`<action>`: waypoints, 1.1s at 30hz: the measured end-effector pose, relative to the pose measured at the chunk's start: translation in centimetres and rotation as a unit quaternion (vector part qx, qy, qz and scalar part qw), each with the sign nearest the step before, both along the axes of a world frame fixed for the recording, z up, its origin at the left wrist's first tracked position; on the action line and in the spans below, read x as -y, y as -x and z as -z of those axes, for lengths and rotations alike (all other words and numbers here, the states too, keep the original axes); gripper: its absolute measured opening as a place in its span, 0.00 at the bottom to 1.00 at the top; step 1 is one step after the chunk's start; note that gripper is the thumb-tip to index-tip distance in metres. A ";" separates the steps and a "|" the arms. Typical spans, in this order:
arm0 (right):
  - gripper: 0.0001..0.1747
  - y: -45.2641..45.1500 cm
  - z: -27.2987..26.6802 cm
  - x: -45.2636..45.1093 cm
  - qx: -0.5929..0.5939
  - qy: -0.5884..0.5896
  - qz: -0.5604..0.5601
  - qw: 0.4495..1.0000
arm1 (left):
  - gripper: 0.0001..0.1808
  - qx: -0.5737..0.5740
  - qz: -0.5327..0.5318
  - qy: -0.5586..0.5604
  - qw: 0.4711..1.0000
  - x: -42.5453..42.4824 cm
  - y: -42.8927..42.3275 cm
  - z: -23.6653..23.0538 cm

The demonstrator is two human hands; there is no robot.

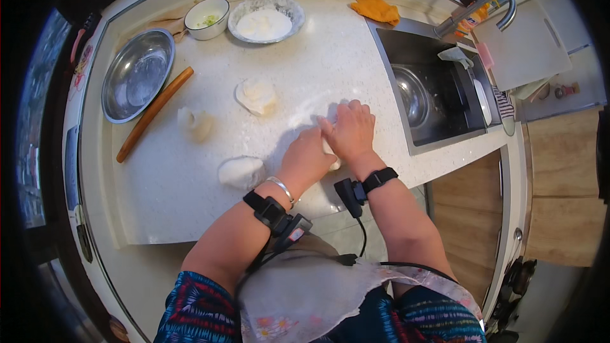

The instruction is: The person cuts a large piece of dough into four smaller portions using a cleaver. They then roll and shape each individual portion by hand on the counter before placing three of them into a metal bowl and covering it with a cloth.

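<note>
Both of my hands meet over a piece of dough [333, 155] on the speckled white countertop [157, 205]. My left hand [307, 155] grips its left side, with the thumb lying on it. My right hand [351, 128] presses on its far side, fingers curled; much of the dough is hidden beneath them. Left of my hands lie a floured dough lump [242, 172], another dough lump [256, 96] farther back, and a third dough piece [195, 125] farther left.
A wooden rolling pin [155, 115] leans by a metal basin [138, 75] at the left. At the back stand a bowl with chopped greens [207, 18] and a bowl of flour [265, 20]. An orange cloth [376, 10] lies near the sink [429, 83] and faucet [476, 12] at right.
</note>
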State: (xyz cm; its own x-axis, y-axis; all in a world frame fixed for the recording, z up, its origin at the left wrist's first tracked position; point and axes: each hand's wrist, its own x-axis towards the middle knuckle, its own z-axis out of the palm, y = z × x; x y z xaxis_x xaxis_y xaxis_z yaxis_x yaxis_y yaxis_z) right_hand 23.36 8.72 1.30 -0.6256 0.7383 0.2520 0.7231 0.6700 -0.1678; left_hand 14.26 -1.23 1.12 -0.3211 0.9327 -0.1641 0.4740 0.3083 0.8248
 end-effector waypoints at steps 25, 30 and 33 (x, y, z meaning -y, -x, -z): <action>0.14 0.6 -3.7 4.4 0.021 0.303 0.038 0.952 | 0.16 -0.069 -0.015 0.071 0.995 2.6 -0.8 -0.2; 0.14 0.5 1.6 2.7 -0.095 -0.004 -0.025 0.995 | 0.20 -0.099 -0.010 0.022 0.995 2.7 -0.6 -1.1; 0.15 1.8 1.0 -0.4 -0.139 0.069 -0.058 0.986 | 0.20 -0.094 -0.044 -0.063 0.993 1.7 -0.5 -0.3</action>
